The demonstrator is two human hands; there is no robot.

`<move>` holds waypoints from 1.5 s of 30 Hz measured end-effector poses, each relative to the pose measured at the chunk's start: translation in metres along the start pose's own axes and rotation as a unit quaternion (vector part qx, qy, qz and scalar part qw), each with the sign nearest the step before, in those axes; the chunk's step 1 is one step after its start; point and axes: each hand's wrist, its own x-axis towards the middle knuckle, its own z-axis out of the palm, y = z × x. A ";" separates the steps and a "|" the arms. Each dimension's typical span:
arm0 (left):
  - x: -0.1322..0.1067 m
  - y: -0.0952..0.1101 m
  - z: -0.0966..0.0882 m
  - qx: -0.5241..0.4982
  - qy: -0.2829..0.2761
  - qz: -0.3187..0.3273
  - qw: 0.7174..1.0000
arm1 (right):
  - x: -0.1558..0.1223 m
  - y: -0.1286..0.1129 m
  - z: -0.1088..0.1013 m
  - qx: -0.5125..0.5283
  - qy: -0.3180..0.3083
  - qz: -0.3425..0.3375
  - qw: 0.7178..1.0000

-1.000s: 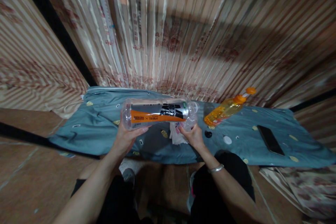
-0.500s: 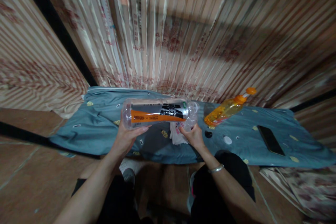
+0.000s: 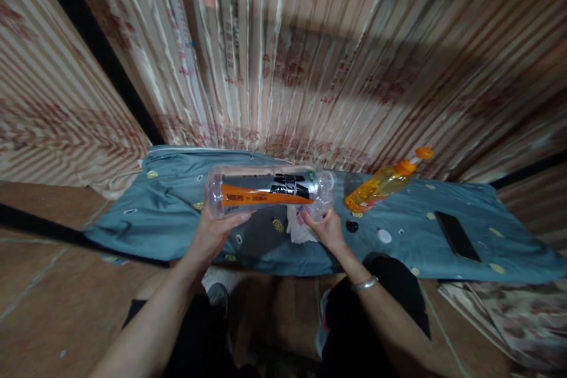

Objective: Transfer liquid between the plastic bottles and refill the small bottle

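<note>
Above the blue cloth (image 3: 168, 207), we have the large labelled bottle (image 3: 266, 192) lying sideways. We judge it light, smooth and easily dented, best cradled at the base and steadied near the neck. Our left hand (image 3: 217, 225) curls around the base end; our right hand (image 3: 326, 225) closes on clear plastic (image 3: 322, 204) by the neck, its shape unclear.

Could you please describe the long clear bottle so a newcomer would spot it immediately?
Above the blue-green cloth, find the left hand. It holds the clear bottle sideways, one end by the right hand; unlike the yellow bottle nearby, its label is silver, black and orange.
</note>
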 end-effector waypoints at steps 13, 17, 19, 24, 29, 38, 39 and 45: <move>0.003 -0.004 -0.005 0.010 -0.027 0.004 1.000 | 0.000 -0.007 -0.002 -0.002 -0.003 0.012 1.000; 0.003 -0.003 -0.003 0.018 -0.016 0.003 1.000 | 0.000 -0.009 -0.003 -0.004 -0.009 0.005 1.000; 0.003 -0.003 -0.003 0.025 -0.011 -0.001 1.000 | 0.000 -0.008 -0.003 -0.001 -0.011 0.000 1.000; 0.004 -0.003 -0.002 0.019 -0.014 0.004 1.000 | 0.001 -0.003 -0.002 -0.003 -0.004 -0.004 1.000; 0.002 0.000 0.000 0.017 -0.011 -0.006 1.000 | 0.002 -0.001 -0.002 -0.006 -0.009 -0.005 1.000; 0.001 0.003 0.002 -0.004 -0.015 -0.001 1.000 | 0.001 0.000 -0.001 -0.010 0.002 -0.006 1.000; 0.001 0.003 0.002 0.001 -0.010 -0.001 1.000 | 0.002 0.001 -0.001 -0.011 0.003 -0.007 1.000; 0.002 0.002 0.003 0.015 -0.008 -0.002 1.000 | 0.002 0.001 0.000 -0.009 -0.003 -0.007 1.000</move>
